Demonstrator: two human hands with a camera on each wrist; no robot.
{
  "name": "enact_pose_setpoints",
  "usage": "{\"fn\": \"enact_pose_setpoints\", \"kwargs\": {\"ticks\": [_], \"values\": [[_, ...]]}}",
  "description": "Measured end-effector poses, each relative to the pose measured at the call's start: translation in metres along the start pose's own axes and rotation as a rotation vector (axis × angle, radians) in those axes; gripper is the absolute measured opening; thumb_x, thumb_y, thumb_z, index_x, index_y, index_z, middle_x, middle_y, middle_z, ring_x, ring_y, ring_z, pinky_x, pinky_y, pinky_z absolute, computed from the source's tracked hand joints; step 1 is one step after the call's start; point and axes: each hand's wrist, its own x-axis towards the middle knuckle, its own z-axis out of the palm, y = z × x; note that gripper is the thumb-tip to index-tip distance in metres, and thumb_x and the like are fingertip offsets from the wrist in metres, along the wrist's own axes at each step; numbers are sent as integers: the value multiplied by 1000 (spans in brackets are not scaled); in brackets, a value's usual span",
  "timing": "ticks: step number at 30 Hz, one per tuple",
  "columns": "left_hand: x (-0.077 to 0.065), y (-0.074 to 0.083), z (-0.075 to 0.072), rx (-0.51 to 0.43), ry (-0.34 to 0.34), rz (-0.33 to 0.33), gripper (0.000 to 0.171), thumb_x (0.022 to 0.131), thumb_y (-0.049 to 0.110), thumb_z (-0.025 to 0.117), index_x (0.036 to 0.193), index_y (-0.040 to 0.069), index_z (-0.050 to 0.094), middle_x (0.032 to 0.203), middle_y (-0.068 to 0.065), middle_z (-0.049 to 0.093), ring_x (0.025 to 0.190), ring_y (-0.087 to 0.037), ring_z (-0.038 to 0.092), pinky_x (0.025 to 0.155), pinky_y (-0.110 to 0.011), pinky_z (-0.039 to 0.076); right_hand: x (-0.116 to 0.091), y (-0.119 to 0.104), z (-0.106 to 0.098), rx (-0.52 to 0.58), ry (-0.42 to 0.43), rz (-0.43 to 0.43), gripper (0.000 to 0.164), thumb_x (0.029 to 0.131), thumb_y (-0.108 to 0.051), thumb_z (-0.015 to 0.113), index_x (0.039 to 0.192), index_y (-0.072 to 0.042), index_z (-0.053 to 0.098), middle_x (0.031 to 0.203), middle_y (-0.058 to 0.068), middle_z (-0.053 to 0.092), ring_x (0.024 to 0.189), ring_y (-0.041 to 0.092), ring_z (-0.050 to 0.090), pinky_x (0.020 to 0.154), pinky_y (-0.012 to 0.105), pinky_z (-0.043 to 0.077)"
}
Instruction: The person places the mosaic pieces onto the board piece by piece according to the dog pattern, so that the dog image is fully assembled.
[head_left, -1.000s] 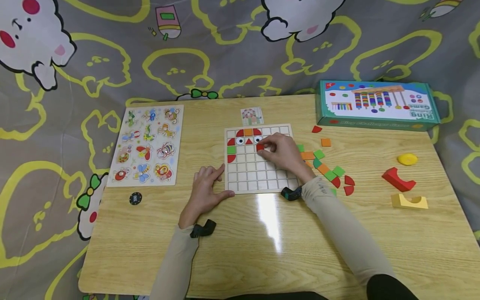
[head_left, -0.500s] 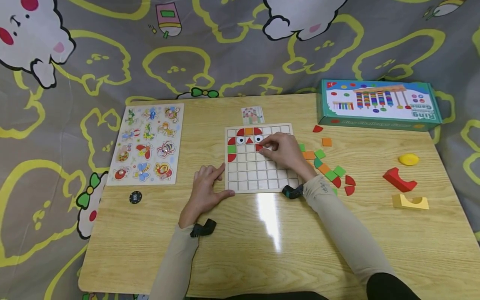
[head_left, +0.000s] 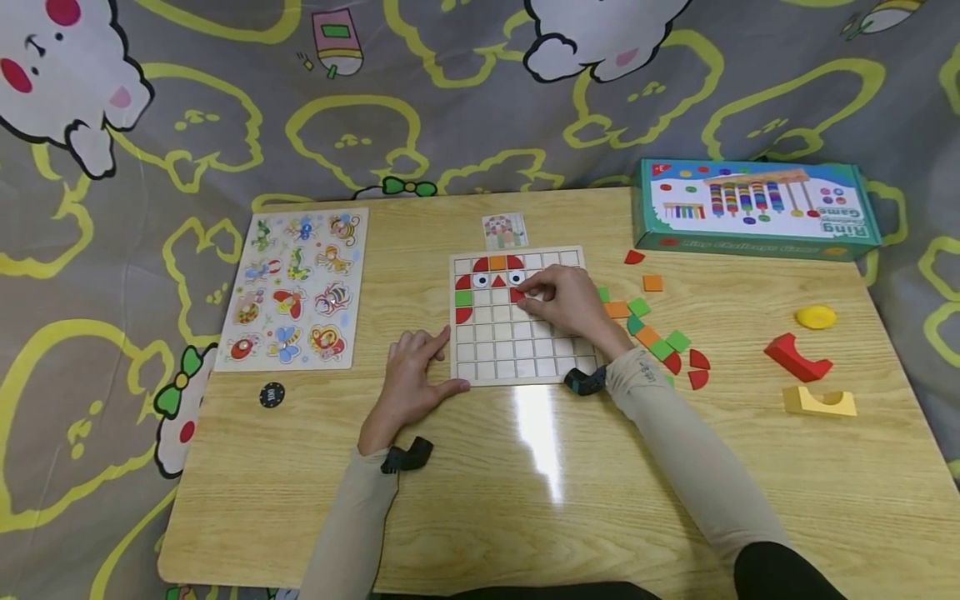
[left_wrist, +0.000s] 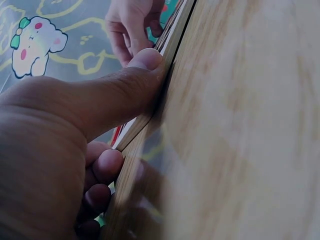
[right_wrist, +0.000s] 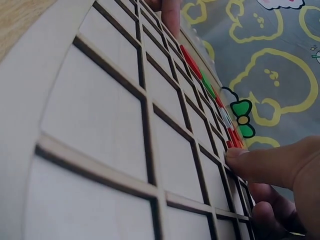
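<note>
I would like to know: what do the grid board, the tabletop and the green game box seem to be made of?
Grid board: probably wood, matte; pale surface, brownish divider sides in the right wrist view.
Tabletop: wood or wood-look laminate, glossy; it shows grain and reflects a bright streak.
Green game box: likely printed cardboard; straight edges, pictures across its faces. Its finish is unclear.

1. Passable from the near side: over bare table (head_left: 480,533) between both sleeves (head_left: 690,454), up to the grid board (head_left: 491,354).
2. Blocked at the near left corner by the left hand (head_left: 408,379); passable alongside the insect puzzle (head_left: 292,287).
3. Obstructed over the board's upper right by the right hand (head_left: 566,304).
4. Crowded to the right by flat tiles (head_left: 646,337); walled off farther back by the green box (head_left: 756,212).
</note>
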Motion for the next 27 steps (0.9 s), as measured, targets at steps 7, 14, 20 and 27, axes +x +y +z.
{"fn": "enact_pose_setpoints", "kwargs": {"ticks": [7,14,20,27], "values": [[2,1,0,-7,3,5,90,71,45,87,146,10,49,90,4,47,87,-17,33,80,-34,23,0,3,-2,17,-3,2,19,86,-24,78,103,-17,78,82,-4,67,69,14,55,65,32,42],[3,3,1,-2,11,23,91,70,45,88,145,9,50,89,3,48,85,-17,34,79,-35,24,-7,10,-17,103,39,56,20,84,-23,79,102,-14,77,84,-2,70,71,14,58,64,26,45],[1,3,2,14,4,3,92,70,46,88,145,10,50,90,4,48,87,-17,34,80,-33,25,-20,37,-57,56,174,136,25,88,-27,76,105,-9,76,84,5,70,69,18,59,60,23,44],[-1,2,1,6,11,-4,91,70,45,88,145,10,50,90,4,48,87,-17,34,80,-33,24,-34,71,-96,-34,230,251,35,91,-33,72,115,-8,73,87,9,70,71,14,57,62,22,40]]}}
